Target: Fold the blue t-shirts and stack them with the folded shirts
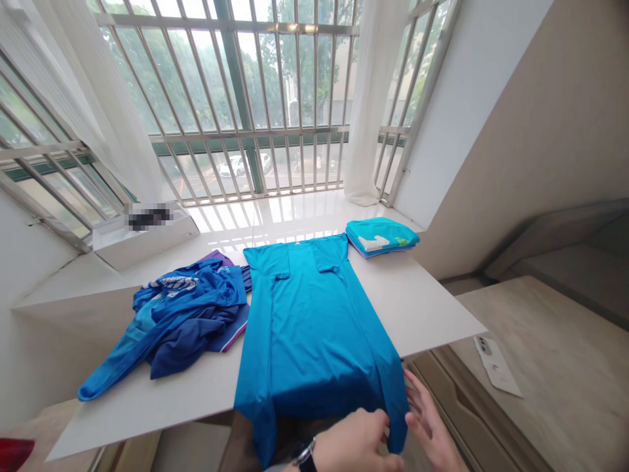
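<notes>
A teal shirt point(307, 321) lies lengthwise on the white table point(422, 295), sides folded in, its lower end hanging over the near edge. My left hand point(356, 442), a watch on its wrist, is closed on the hanging hem at the lower right corner. My right hand point(430, 423) is just beside that corner, fingers spread and touching the cloth's edge.
A heap of blue garments point(181, 314) lies left of the shirt. A folded stack of teal clothes point(381, 236) sits at the table's far right. A white box point(142, 236) rests on the window sill. Barred windows and curtains stand behind. A paper point(496, 364) lies on the wooden surface, right.
</notes>
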### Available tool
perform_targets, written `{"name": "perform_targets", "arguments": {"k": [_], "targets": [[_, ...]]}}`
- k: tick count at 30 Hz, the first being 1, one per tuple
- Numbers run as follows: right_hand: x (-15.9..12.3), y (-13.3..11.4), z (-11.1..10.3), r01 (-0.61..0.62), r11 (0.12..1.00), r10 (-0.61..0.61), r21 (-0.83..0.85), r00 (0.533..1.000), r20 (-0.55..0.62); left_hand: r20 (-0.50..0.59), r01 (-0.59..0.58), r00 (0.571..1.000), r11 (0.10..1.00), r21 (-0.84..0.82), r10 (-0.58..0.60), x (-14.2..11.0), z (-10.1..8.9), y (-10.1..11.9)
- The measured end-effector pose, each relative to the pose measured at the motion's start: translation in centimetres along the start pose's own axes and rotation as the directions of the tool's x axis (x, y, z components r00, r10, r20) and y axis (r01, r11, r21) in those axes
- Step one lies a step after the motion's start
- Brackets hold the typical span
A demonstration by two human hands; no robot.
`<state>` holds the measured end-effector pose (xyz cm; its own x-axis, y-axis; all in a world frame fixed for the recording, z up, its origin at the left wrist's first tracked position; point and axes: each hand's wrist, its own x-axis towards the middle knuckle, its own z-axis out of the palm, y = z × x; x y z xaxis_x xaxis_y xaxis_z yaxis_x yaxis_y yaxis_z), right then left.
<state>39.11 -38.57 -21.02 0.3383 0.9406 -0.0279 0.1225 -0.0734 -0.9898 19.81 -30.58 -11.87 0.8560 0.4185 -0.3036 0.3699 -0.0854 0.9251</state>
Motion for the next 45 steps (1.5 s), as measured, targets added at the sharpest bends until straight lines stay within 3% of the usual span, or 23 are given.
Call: {"name": "perform_targets", "arguments": {"k": [3, 5, 6, 9, 10, 11, 13, 15, 19, 24, 30, 45], "targets": [[-1.3, 0.1, 1.4, 0.112, 0.983, -0.126, -0.145, 0.988, -0.092, -0.066, -0.051, 0.995, 0.971, 0.232, 0.068, -0.1, -3.1, 2.5], [-1.5, -0.6, 2.2, 0.143, 0.945, -0.195, -0.293, 0.968, -0.158, -0.096, -0.120, 0.983, 0.944, 0.307, 0.156, 0.7, -6.5, 4.5], [-1.4, -1.1, 2.5, 0.151, 0.918, -0.227, -0.367, 0.958, -0.175, -0.175, -0.105, 0.966, 0.910, 0.401, 0.189, 1.4, -8.6, 5.4], [-0.5, -2.9, 2.6, 0.169, 0.822, -0.325, -0.544, 0.924, -0.204, -0.420, 0.192, 0.883, 0.655, 0.731, 0.210, 4.6, -15.5, 6.8], [0.0, -3.6, 2.5, 0.187, 0.790, -0.365, -0.583, 0.908, -0.204, -0.431, 0.272, 0.882, 0.542, 0.795, 0.190, 5.8, -17.6, 7.0], [0.4, -4.3, 2.4, 0.211, 0.765, -0.404, -0.609, 0.893, -0.198, -0.412, 0.270, 0.891, 0.507, 0.819, 0.191, 7.0, -19.6, 7.1], [1.3, -5.9, 2.3, 0.259, 0.740, -0.446, -0.621, 0.879, -0.165, -0.344, 0.220, 0.917, 0.463, 0.859, 0.202, 9.0, -22.5, 7.0], [2.1, -7.4, 2.8, 0.277, 0.749, -0.432, -0.602, 0.893, -0.125, -0.262, 0.142, 0.939, 0.442, 0.885, 0.222, 10.6, -24.1, 6.7], [3.6, -9.1, 5.0, 0.266, 0.769, -0.393, -0.581, 0.914, -0.102, -0.178, 0.057, 0.948, 0.411, 0.910, 0.263, 12.5, -25.0, 5.4], [4.7, -9.0, 6.8, 0.178, 0.769, -0.347, -0.614, 0.923, -0.167, -0.118, -0.020, 0.947, 0.423, 0.906, 0.298, 13.4, -25.1, 3.4], [5.2, -9.0, 6.3, 0.070, 0.750, -0.251, -0.658, 0.950, -0.185, -0.088, -0.066, 0.944, 0.441, 0.895, 0.318, 13.6, -25.4, 2.7], [5.9, -10.2, 5.1, -0.014, 0.780, -0.113, -0.626, 0.980, -0.163, -0.122, -0.043, 0.941, 0.470, 0.881, 0.315, 13.4, -25.6, 2.3]]}}
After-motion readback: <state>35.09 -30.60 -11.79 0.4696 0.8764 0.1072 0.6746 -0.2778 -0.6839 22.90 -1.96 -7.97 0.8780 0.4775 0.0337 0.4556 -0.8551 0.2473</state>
